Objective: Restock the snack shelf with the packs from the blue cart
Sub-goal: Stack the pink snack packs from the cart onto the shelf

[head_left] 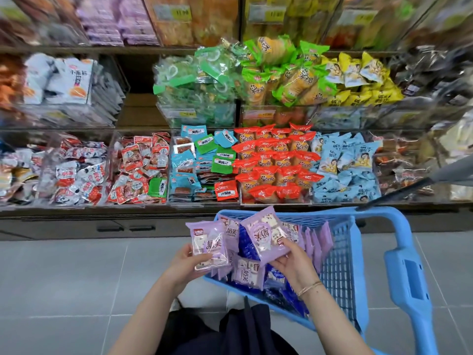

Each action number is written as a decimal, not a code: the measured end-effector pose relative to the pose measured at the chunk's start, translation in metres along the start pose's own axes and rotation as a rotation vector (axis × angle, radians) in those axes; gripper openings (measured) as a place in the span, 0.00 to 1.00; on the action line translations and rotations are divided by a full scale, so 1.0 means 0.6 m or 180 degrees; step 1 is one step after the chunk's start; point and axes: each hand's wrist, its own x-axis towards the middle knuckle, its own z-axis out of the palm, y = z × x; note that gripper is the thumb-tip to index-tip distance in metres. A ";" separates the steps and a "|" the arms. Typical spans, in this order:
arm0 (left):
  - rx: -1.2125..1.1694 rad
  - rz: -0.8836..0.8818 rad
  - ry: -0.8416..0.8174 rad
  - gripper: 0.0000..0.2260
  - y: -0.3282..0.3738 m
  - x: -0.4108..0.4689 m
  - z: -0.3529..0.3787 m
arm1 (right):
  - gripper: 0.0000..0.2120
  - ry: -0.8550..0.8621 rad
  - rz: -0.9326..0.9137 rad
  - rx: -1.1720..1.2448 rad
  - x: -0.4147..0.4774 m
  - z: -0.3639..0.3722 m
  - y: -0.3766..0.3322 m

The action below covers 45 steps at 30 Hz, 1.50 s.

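Note:
My left hand (184, 262) grips a purple snack pack (208, 243) by its lower edge, just left of the blue cart (368, 254). My right hand (291, 262) pinches a second purple pack (263, 233) above the cart's basket. More purple packs (247, 274) lie in the basket over dark blue packs (247, 245), and several stand on edge along the right wall (316, 242). The snack shelf (204, 160) stands right behind the cart, its clear bins filled with red, green, blue and yellow packs. Purple packs (115, 19) sit blurred on the top left tier.
The cart's blue handle (409, 280) rises at the right. A grey tiled floor (64, 278) stretches left of the cart. A dark bar (399, 193) slants across the shelf's lower right. A gap (138, 98) shows in the middle tier.

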 end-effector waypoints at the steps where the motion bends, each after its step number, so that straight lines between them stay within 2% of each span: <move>1: -0.0082 -0.0043 -0.0039 0.16 0.000 -0.001 0.003 | 0.05 -0.0067 0.0027 0.0003 0.000 0.004 0.001; 5: -0.0055 -0.0031 -0.0111 0.18 0.009 -0.002 0.016 | 0.13 -0.0494 0.0004 -0.0423 -0.007 0.024 0.003; 7: 0.0056 0.0012 -0.0125 0.17 0.021 -0.004 0.016 | 0.10 -0.0767 0.0012 -0.0947 -0.008 0.034 -0.005; 9: 0.0038 0.0008 -0.0194 0.16 0.032 -0.004 0.012 | 0.03 -0.1025 -0.0098 -0.1978 -0.007 0.044 -0.024; 11: 0.0113 -0.0039 -0.0227 0.16 0.042 -0.005 0.006 | 0.04 -0.1362 -0.0232 -0.3175 -0.001 0.057 -0.044; 14: 0.0698 0.0062 -0.0567 0.23 0.053 -0.015 0.008 | 0.04 -0.1573 -0.0548 -0.4028 0.006 0.096 -0.063; 16: 0.1077 0.0123 -0.0834 0.26 0.060 -0.031 0.022 | 0.06 -0.1337 -0.1093 -0.3987 0.011 0.125 -0.065; 18: 0.1246 0.0272 -0.0946 0.27 0.059 -0.039 0.034 | 0.12 -0.0999 -0.1473 -0.3775 0.014 0.150 -0.058; 20: 0.1191 0.0421 -0.1023 0.24 0.054 -0.036 0.038 | 0.14 -0.0860 -0.1643 -0.3546 0.013 0.169 -0.048; 25: 0.1108 0.0410 -0.0972 0.23 0.037 -0.020 0.022 | 0.16 -0.1063 -0.1702 -0.3262 0.020 0.189 -0.014; 28: 0.0884 0.0296 -0.0589 0.26 0.019 -0.013 -0.004 | 0.13 -0.0917 -0.1546 -0.2997 0.056 0.182 -0.008; 30: 0.0765 0.0235 -0.0322 0.28 0.007 -0.012 -0.027 | 0.11 -0.0725 -0.1197 -0.3272 0.097 0.154 0.001; 33: 0.0587 0.0198 -0.0025 0.24 -0.014 -0.019 -0.064 | 0.14 -0.0468 -0.0384 -0.4350 0.153 0.074 0.038; 37: 0.0235 0.0248 0.0208 0.21 -0.042 -0.040 -0.099 | 0.17 -0.0658 0.0358 -0.5776 0.184 -0.007 0.098; 40: -0.0098 0.0198 0.0420 0.18 -0.060 -0.050 -0.111 | 0.24 -0.0689 0.0397 -0.6208 0.190 -0.017 0.132; 44: -0.0344 0.0171 0.0470 0.19 -0.067 -0.054 -0.116 | 0.21 -0.0599 0.0308 -0.6250 0.191 -0.021 0.152; 45: -0.0353 0.0172 0.0479 0.20 -0.067 -0.055 -0.116 | 0.17 -0.0641 0.0345 -0.6162 0.192 -0.022 0.152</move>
